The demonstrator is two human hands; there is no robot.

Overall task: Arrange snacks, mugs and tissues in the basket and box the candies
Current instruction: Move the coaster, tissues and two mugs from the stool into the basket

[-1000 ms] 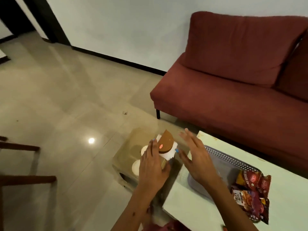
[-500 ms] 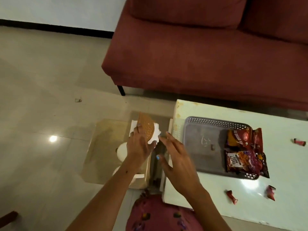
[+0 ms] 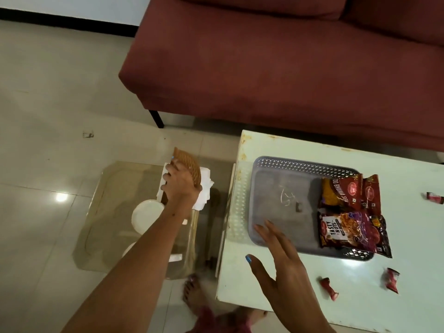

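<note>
Left hand (image 3: 181, 182) grips tissue holder (image 3: 189, 174); right hand (image 3: 281, 263) hovers released at basket (image 3: 242, 205) edge. Lift it upright, clear the mugs (image 3: 147, 215), set down beyond my right fingers.

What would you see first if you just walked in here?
Probably the big red sofa behind the white table. Next, the bright snack packets in the grey basket's right end, and the left hand gripping a tissue holder over the glass side table.

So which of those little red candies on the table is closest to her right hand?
The candy near the table's front edge, just right of the right hand. Another lies further right; the third is far off.
</note>
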